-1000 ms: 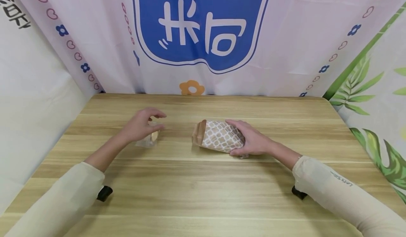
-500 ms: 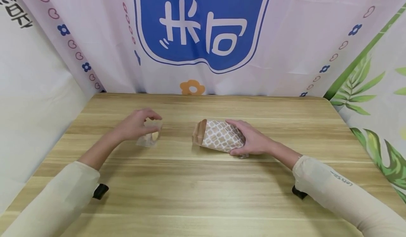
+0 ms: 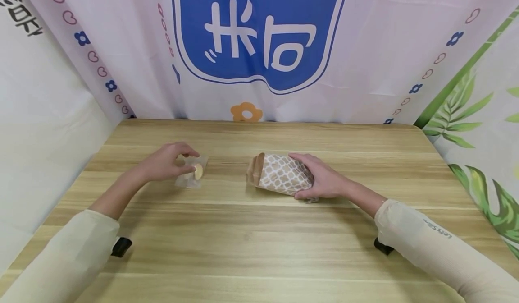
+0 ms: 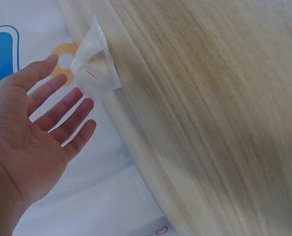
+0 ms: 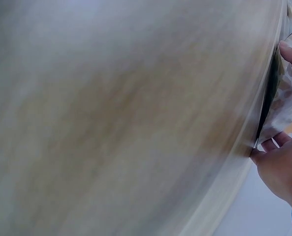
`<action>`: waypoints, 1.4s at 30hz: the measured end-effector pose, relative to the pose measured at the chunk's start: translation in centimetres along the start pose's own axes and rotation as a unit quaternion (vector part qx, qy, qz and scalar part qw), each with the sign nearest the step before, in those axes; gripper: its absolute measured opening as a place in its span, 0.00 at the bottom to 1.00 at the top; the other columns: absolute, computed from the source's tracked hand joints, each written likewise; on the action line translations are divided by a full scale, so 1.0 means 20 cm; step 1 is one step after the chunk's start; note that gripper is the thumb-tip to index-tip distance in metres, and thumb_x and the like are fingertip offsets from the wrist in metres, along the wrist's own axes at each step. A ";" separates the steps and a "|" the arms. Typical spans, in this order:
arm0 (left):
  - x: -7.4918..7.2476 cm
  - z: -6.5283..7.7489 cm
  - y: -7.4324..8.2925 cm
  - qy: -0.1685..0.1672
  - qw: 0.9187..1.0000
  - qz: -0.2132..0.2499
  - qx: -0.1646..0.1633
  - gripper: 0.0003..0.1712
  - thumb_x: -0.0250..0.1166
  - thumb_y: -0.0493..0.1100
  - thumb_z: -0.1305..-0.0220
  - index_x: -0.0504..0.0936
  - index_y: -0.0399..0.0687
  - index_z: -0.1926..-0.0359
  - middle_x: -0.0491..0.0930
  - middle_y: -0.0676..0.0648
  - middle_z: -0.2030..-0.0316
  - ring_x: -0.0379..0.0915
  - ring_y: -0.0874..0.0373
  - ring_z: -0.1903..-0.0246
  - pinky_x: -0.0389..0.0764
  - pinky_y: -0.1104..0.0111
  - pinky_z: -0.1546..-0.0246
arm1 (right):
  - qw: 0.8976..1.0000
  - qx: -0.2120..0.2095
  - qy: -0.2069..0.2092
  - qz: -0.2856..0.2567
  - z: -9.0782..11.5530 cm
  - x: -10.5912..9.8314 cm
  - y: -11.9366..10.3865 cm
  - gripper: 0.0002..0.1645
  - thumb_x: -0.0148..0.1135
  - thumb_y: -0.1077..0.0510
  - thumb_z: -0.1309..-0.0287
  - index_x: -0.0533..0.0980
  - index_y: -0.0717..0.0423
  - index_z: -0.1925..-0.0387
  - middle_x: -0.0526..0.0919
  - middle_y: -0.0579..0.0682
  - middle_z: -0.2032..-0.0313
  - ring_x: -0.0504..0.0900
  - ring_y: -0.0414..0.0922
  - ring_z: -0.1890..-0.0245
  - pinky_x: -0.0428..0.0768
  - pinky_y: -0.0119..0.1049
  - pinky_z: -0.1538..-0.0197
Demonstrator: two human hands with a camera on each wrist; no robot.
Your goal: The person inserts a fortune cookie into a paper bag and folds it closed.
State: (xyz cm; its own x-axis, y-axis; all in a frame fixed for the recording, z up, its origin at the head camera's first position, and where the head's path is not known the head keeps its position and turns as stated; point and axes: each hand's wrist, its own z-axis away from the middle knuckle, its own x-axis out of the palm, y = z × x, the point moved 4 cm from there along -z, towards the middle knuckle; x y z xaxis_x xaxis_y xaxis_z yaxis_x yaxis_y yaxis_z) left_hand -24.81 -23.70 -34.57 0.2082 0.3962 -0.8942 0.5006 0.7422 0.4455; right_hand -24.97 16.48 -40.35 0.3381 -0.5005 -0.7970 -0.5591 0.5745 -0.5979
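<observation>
On the left of the table, a small clear plastic sachet [image 3: 193, 182] lies with a pale round piece [image 3: 198, 172] inside it. My left hand [image 3: 164, 162] hovers beside it, thumb and fingers spread apart and nothing between them. The left wrist view shows those fingers loosely extended, the sachet [image 4: 97, 69] just beyond the tips. Near the table's middle lies a brown paper packet [image 3: 279, 173] with a white lattice print, in a clear wrapper. My right hand [image 3: 324, 176] grips its right end, thumb on the near side and fingers on the far side.
The wooden table [image 3: 243, 244] reaches back to a hanging cloth [image 3: 365, 68] with a blue emblem. White cloth [image 3: 44, 127] borders the left side, and a leaf-printed cloth [image 3: 486, 158] the right.
My left hand has drawn back to the left, away from the sachet, which now shows more fully. The right hand and the paper packet have stayed in place.
</observation>
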 end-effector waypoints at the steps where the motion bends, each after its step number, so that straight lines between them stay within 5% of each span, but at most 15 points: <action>1: 0.00 0.00 0.00 -0.003 1.000 0.002 -0.001 0.21 0.72 0.38 0.35 0.83 0.28 0.45 0.84 0.33 0.49 0.78 0.38 0.49 0.80 0.43 0.46 | 1.000 0.000 0.000 0.000 0.00 0.00 0.00 0.68 0.84 0.42 0.56 0.56 0.54 0.20 0.63 0.59 0.24 0.61 0.59 0.25 0.61 0.61 0.25; 8: 0.02 0.01 -0.02 -0.026 1.000 0.008 -0.016 0.26 0.74 0.43 0.35 0.82 0.30 0.42 0.82 0.33 0.45 0.78 0.37 0.47 0.81 0.44 0.46 | 1.000 -0.006 0.002 0.000 0.01 0.01 0.01 0.68 0.84 0.42 0.56 0.56 0.56 0.20 0.63 0.60 0.24 0.61 0.60 0.25 0.61 0.61 0.25; 16: 0.02 0.03 -0.03 -0.052 0.999 0.003 -0.011 0.41 0.81 0.48 0.45 0.77 0.28 0.37 0.77 0.29 0.37 0.70 0.29 0.35 0.69 0.37 0.34 | 1.000 -0.007 0.001 -0.004 0.00 0.01 0.00 0.68 0.84 0.42 0.56 0.57 0.56 0.20 0.63 0.60 0.24 0.61 0.60 0.25 0.60 0.62 0.25; 27: 0.06 0.03 -0.06 -0.074 0.997 0.012 -0.026 0.51 0.85 0.48 0.51 0.71 0.25 0.33 0.72 0.26 0.35 0.67 0.28 0.35 0.68 0.37 0.34 | 1.000 -0.005 0.000 0.000 0.00 0.01 0.01 0.68 0.84 0.43 0.57 0.56 0.56 0.20 0.64 0.58 0.24 0.61 0.59 0.25 0.61 0.60 0.24; 42: 0.09 -0.01 -0.05 -0.060 0.992 -0.098 -0.053 0.61 0.85 0.58 0.55 0.68 0.29 0.29 0.72 0.27 0.35 0.70 0.29 0.38 0.72 0.34 0.39 | 1.000 -0.007 0.000 0.001 -0.01 0.00 0.01 0.68 0.85 0.42 0.56 0.56 0.55 0.20 0.65 0.60 0.25 0.62 0.59 0.25 0.61 0.61 0.25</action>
State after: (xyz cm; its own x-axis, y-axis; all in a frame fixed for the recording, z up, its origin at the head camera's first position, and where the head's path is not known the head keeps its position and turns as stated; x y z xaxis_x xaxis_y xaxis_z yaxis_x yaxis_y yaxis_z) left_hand -25.09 -23.67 -36.62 0.2173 0.1759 -0.9601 0.4520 0.8537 0.2587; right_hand -25.15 16.48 -40.44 0.3361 -0.4997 -0.7983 -0.5708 0.5662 -0.5947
